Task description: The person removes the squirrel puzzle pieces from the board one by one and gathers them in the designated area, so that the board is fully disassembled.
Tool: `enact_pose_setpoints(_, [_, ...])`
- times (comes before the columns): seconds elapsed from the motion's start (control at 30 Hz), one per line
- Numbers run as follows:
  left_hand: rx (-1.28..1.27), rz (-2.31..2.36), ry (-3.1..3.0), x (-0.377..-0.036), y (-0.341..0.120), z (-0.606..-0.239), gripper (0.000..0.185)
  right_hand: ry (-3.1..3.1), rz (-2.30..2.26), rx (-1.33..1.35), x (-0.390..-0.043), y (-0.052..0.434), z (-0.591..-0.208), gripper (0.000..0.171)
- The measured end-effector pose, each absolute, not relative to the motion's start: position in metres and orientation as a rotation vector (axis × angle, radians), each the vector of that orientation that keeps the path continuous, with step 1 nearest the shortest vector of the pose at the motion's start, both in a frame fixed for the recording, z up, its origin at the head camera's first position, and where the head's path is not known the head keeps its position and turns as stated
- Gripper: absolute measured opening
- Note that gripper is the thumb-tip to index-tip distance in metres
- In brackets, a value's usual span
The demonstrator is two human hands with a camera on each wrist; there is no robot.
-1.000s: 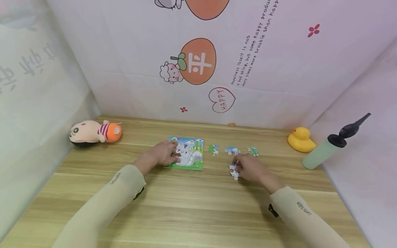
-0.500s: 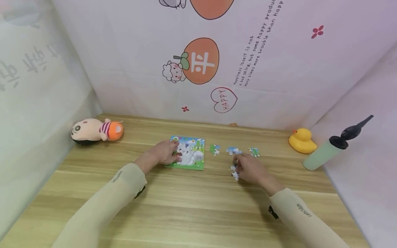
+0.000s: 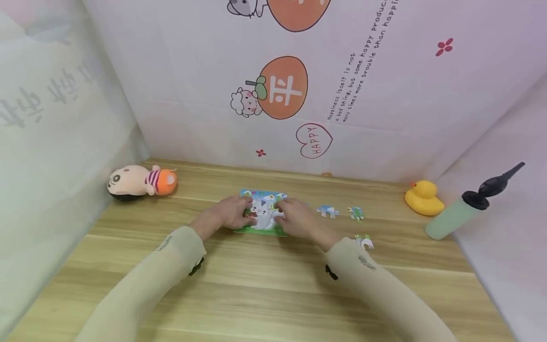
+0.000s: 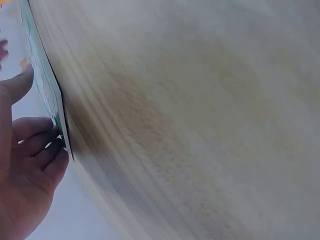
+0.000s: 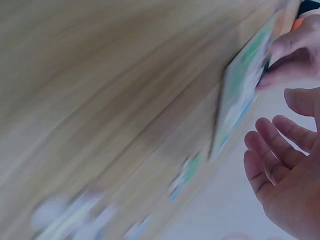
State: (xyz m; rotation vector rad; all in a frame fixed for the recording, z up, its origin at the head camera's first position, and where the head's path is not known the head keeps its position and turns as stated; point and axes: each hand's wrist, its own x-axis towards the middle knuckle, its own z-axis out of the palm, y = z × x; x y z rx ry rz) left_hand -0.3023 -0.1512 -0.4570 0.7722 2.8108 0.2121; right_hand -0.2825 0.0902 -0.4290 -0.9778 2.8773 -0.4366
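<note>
A colourful puzzle board [image 3: 264,210] with a white cat picture lies flat on the wooden table [image 3: 265,285]. My left hand [image 3: 232,213] rests on the board's left part, fingertips [image 4: 55,147] at the edge of the board [image 4: 47,90]. My right hand [image 3: 295,219] hovers over the board's right side. In the right wrist view the right hand [image 5: 285,170] is empty, its fingers relaxed, beside the tilted-looking board [image 5: 240,90]. Loose puzzle pieces lie to the right: a blue one [image 3: 327,211], a green one [image 3: 356,213] and a pale one [image 3: 364,242].
A plush doll [image 3: 138,180] lies at the back left. A yellow rubber duck [image 3: 423,198] and a leaning green bottle with a black top [image 3: 457,213] stand at the back right. Printed fabric walls close in the back and both sides.
My right hand has moved left from the loose pieces to the board's right side and holds no piece. The left hand stays on the board.
</note>
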Motion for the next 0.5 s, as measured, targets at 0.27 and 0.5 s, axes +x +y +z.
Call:
enact_pose_setpoints(0.27, [0.740, 0.365, 2.813, -0.303, -0.164, -0.454, 0.078, 2.797, -0.409, -0.949, -0.295, 0.049, -0.436, 0.045])
enact_pose_setpoints(0.5, [0.676, 0.378, 2.735, -0.302, -0.183, -0.454, 0.112, 2.715, -0.386, -0.870, -0.303, 0.031, -0.443, 0.063])
